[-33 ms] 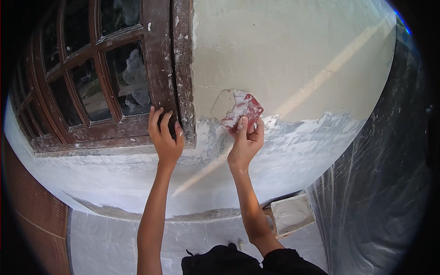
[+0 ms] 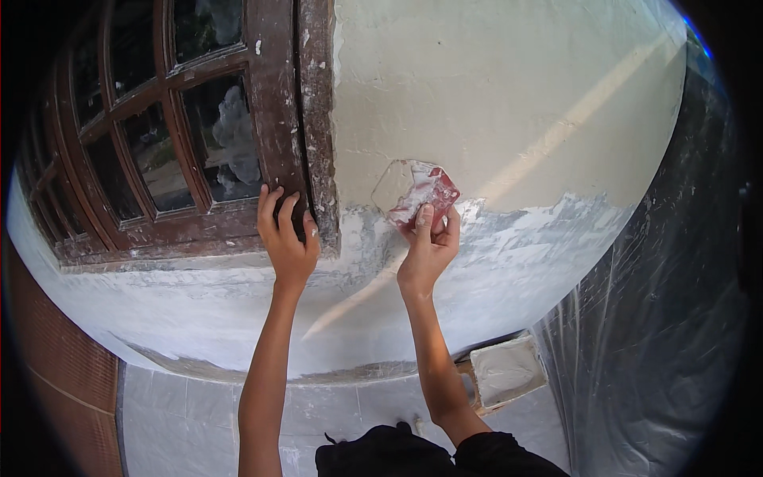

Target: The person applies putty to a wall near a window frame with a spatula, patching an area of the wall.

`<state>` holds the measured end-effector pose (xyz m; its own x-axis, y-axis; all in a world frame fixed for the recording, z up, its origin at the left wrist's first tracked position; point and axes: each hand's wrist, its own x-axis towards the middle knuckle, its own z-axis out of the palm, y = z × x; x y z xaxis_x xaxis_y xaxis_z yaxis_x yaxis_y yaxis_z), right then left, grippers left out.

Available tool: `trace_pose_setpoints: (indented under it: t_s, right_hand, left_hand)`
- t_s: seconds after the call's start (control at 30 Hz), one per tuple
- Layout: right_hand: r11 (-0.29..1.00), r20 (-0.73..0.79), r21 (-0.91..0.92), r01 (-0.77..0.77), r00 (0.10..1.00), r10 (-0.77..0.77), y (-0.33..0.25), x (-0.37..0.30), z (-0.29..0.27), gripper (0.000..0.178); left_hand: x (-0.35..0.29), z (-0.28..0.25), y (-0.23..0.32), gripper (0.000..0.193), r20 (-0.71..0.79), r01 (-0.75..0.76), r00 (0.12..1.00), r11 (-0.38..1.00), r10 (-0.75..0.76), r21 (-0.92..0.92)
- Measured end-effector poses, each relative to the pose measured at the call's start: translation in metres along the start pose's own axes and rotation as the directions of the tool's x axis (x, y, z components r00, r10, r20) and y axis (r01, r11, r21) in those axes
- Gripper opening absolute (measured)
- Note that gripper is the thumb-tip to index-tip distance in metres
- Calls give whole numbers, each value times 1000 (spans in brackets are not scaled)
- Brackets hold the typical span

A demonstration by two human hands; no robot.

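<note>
My right hand [image 2: 429,254] pinches a putty scraper [image 2: 435,195], a flat angular piece, red at its right and see-through at its left, smeared with white putty. Its blade lies against or just off the wall [image 2: 477,103], where the beige surface meets a white, patchy coat; exact contact is hard to judge. To the left, my left hand [image 2: 289,238] rests with fingers spread on the lower corner of the brown wooden window frame [image 2: 274,103]. Dark shadow shows between those fingers, and I see nothing held there.
A square tray of pale putty [image 2: 509,372] stands low at the right. Dark plastic sheeting [image 2: 652,318] hangs along the right side. Grey covering [image 2: 318,409] lies on the floor, and a brown ribbed panel [image 2: 63,350] is at the lower left. Glass panes [image 2: 222,135] fill the window.
The right hand and the scraper have shifted slightly right and down along the wall. The left hand stays in place on the frame.
</note>
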<state>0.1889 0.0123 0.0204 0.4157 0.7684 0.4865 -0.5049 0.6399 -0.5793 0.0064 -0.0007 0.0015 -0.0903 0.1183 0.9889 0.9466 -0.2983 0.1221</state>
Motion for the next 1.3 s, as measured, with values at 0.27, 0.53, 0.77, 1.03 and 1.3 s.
trace_pose_setpoints:
  t_s: [0.27,0.53,0.77,1.03,1.3]
  right_hand:
    - [999,39,42,27,999,-29,-20,-4,1,20]
    - [999,-105,8,-34,994,35,-13,2,-29,21]
    - [993,175,-88,82,982,-66,-23,6,-4,25]
    - [988,24,-129,85,996,-83,-37,17,-36,26]
    - [941,303,-266,210,945,-125,-38,44,-13,25]
  left_hand:
    - [0,-3,-1,35,5,-11,1000,999,11,34]
    - [-1,-3,-5,36,-30,-20,999,1000,21,18]
    - [-1,-2,-4,36,-21,-14,1000,1000,14,11]
    - [0,-7,0,35,2,-26,1000,998,26,55]
    - [-2,-4,-4,38,-12,-6,1000,1000,6,6]
